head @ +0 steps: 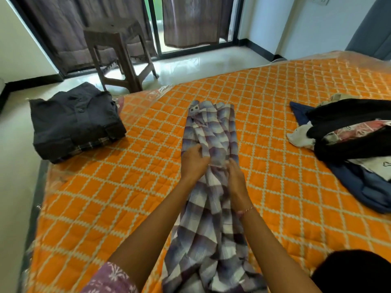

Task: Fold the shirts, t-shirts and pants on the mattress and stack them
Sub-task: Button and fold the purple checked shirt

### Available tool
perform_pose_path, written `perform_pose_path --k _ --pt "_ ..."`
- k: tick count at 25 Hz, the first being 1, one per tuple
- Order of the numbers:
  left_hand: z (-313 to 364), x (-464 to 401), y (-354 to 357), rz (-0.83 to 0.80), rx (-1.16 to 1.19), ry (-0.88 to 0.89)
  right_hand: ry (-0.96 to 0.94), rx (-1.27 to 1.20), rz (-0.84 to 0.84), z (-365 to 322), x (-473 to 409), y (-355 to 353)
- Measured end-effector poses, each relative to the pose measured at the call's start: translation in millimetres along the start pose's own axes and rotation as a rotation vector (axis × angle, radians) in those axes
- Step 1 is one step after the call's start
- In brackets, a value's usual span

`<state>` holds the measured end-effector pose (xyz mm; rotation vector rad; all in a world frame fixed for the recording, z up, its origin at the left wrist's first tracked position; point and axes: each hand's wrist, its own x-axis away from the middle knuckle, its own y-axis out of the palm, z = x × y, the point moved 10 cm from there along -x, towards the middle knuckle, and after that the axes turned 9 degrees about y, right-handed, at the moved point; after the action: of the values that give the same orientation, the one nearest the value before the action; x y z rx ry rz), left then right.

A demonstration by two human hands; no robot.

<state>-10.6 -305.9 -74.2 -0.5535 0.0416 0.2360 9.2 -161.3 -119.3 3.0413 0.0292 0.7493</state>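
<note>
- Sunlight is coming through curtained glass doors (190, 22) onto a pale tiled floor, where a brown plastic chair (120, 58) is standing just beyond the bed.
- Filling most of the room's near side, the orange quilted mattress (131, 208) is carrying all the laundry.
- Waiting at the right edge, an unfolded heap of clothes (355, 144) is lying tangled: black, navy, white and patterned pieces, so a good share of the work looks left.
- Sitting at the far left corner, a folded stack (74, 123) with a dark shirt on top is showing what is already done; a checked piece is peeking out beneath.
- Stretching down the middle, a purple-and-white plaid shirt (211, 127) is lying narrowed lengthwise, collar away from the person, its lower end still rumpled.
- At its midpoint, the left hand (193, 161) is pinching a bunch of cloth with curled fingers.
- Just beside it, the right hand (237, 178) is gripping the fabric likewise, probably readying the crosswise fold.
</note>
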Motion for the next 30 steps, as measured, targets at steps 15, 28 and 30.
perform_pose_path --k 15,28,30 --pt "-76.5 -56.4 58.9 -0.336 0.438 -0.307 -0.371 1.32 0.246 -72.1 -203.6 81.8" --pt "-44.1 -207.8 49.1 -0.11 1.118 -0.361 0.057 -0.462 -0.36 -97.2 -242.5 44.8" --pt "-79.4 -192.8 66.1 -0.236 0.894 -0.521 0.247 -0.413 -0.324 -47.7 -245.8 44.4"
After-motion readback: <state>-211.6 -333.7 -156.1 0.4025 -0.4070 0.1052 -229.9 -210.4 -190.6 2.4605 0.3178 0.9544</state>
